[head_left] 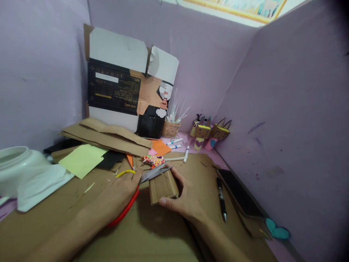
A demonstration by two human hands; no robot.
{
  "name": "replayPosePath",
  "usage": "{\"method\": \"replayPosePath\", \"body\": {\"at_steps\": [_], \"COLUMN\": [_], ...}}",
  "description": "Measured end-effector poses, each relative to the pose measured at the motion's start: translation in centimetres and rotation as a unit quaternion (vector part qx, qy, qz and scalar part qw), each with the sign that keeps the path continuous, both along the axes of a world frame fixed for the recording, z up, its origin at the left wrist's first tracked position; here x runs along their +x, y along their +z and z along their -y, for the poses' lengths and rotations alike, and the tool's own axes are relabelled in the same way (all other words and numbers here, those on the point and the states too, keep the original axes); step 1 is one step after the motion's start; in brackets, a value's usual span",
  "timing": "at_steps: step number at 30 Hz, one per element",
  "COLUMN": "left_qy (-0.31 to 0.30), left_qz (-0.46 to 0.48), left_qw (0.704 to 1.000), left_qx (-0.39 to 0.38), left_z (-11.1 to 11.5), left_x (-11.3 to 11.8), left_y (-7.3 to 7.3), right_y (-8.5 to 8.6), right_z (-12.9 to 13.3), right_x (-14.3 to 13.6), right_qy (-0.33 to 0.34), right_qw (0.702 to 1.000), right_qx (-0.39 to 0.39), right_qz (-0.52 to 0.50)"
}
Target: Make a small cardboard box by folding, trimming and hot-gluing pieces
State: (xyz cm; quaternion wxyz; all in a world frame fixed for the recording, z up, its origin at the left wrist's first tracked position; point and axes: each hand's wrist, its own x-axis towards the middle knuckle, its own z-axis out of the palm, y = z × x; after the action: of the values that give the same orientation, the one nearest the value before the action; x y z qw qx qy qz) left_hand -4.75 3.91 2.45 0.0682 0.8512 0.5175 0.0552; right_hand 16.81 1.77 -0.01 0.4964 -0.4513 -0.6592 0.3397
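Note:
My left hand (122,191) is closed around a pair of scissors (154,174) with one yellow and one red handle. The blades are parted and lie over the far edge of a small folded cardboard box (163,189). Whether they are cutting into it cannot be made out. My right hand (188,196) grips that box from the right, thumb on its near edge and fingers at the far side. Just beyond the blades rests a glue gun (153,160) with a colourful pattern, a white glue stick poking out of it.
Cardboard strips (117,140) and yellow-green paper (81,160) lie at left, beside a white plastic tub (24,171). An opened carton (114,87) leans on the back wall. Markers (186,154), cardboard figures (203,131), a pen (221,200) and a dark phone-like slab (242,193) are at right.

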Motion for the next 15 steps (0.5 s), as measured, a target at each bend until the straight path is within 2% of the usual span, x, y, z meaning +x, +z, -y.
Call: {"method": "replayPosePath", "body": {"at_steps": [10, 15], "left_qy": [-0.021, -0.009], "left_qz": [-0.048, -0.063], "left_qw": [0.998, 0.997], "left_qx": [-0.041, -0.045], "left_z": [0.3, 0.5], "left_x": [0.4, 0.4], "left_y": [1.5, 2.0], "right_y": [-0.1, 0.2], "right_z": [-0.1, -0.1], "right_x": [0.1, 0.2], "right_qy": [-0.003, -0.006], "right_qw": [1.0, 1.0], "right_qx": [-0.02, -0.018], "right_qz": [-0.02, -0.012]}}
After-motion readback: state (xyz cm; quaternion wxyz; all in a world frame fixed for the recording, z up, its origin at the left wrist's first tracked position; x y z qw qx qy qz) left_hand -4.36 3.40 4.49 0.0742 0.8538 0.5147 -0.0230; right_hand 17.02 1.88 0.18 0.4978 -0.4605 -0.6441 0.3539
